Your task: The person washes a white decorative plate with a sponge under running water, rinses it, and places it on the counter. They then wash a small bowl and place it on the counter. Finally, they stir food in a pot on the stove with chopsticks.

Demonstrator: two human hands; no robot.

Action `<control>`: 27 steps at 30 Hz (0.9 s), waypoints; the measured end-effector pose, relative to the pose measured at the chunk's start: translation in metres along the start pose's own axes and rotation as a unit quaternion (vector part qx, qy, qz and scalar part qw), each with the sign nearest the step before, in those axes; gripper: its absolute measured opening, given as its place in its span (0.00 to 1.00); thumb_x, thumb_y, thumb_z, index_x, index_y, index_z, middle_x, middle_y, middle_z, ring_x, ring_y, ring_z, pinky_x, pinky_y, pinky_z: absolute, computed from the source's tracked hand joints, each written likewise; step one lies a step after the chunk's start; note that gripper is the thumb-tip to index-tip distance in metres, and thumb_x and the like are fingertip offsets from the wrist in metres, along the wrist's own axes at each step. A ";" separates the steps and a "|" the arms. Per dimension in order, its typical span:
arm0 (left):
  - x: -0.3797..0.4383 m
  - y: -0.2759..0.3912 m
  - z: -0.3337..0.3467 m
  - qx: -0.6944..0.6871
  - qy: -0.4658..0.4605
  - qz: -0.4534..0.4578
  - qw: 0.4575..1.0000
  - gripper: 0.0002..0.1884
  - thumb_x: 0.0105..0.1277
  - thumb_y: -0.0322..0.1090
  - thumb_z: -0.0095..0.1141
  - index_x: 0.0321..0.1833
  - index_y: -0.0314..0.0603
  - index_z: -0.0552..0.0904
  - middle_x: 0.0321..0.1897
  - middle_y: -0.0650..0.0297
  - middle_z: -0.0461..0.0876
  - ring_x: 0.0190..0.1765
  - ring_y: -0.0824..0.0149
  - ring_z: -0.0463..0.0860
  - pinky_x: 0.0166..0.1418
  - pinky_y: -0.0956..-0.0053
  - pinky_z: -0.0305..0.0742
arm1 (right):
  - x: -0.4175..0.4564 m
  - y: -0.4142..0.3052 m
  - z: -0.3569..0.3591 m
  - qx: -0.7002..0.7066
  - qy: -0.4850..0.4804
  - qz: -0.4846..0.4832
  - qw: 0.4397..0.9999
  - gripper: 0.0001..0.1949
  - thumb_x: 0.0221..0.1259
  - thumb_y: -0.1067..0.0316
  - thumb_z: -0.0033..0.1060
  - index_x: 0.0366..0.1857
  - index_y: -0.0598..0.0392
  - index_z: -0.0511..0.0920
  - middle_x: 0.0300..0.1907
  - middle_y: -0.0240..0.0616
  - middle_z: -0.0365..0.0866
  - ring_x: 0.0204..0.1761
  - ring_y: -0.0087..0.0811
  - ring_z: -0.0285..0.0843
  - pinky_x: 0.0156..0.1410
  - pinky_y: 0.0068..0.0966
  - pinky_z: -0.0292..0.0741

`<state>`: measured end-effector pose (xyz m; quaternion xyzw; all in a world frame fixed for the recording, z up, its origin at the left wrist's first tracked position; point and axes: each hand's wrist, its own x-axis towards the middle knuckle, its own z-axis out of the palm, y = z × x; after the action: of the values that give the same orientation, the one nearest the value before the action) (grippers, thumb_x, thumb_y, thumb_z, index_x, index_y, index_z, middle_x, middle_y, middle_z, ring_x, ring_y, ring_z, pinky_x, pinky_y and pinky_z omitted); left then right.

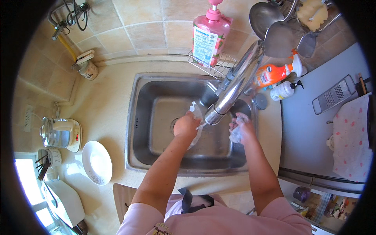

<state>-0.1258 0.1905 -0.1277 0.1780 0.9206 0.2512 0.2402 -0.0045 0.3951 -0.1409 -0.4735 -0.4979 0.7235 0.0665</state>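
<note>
Over the stainless steel sink [164, 123], my left hand [186, 126] holds a white dish [196, 110], seen nearly edge-on, under the chrome faucet [227, 97]. Water seems to run from the spout onto the dish. To the right of the spout, my right hand [245, 129] is closed around a pale, crumpled, wet cloth or film [236, 137]. The two hands are apart. What exactly the cloth-like thing is cannot be told.
A white oval plate [97, 163] lies on the counter at left, near a glass electric kettle [60, 133]. Behind the sink stand a pink pump bottle [210, 41] in a wire rack, an orange spray bottle [271, 75] and a white pump bottle [283, 91]. Ladles [265, 19] hang above.
</note>
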 end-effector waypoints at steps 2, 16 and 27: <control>0.003 -0.004 0.002 0.001 -0.021 0.027 0.999 0.18 0.65 0.47 0.56 0.46 0.37 0.77 0.39 0.48 0.84 0.44 0.45 0.83 0.49 0.52 0.75 | 0.014 -0.007 -0.001 -0.066 -0.016 -0.028 0.997 0.15 0.63 0.70 0.53 0.54 0.46 0.71 0.30 0.34 0.73 0.27 0.28 0.73 0.33 0.35 0.76; -0.022 -0.046 -0.018 0.026 0.043 -0.167 0.985 0.19 0.63 0.47 0.57 0.48 0.39 0.77 0.39 0.47 0.84 0.45 0.47 0.84 0.49 0.54 0.77 | 0.025 0.065 0.131 0.189 -0.202 0.206 0.939 0.21 0.54 0.75 0.63 0.51 0.45 0.71 0.42 0.43 0.80 0.38 0.39 0.81 0.40 0.44 0.81; -0.028 -0.053 -0.010 0.002 0.050 -0.134 0.990 0.18 0.64 0.46 0.57 0.47 0.40 0.75 0.36 0.47 0.85 0.43 0.47 0.84 0.47 0.53 0.78 | 0.010 0.050 0.141 0.216 -0.173 0.208 0.938 0.09 0.55 0.75 0.59 0.39 0.60 0.72 0.31 0.41 0.74 0.29 0.33 0.74 0.31 0.28 0.75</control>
<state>-0.1187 0.1312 -0.1393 0.0405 0.9475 0.2231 0.2254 -0.0971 0.2837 -0.1788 -0.4086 -0.2239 0.8819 -0.0719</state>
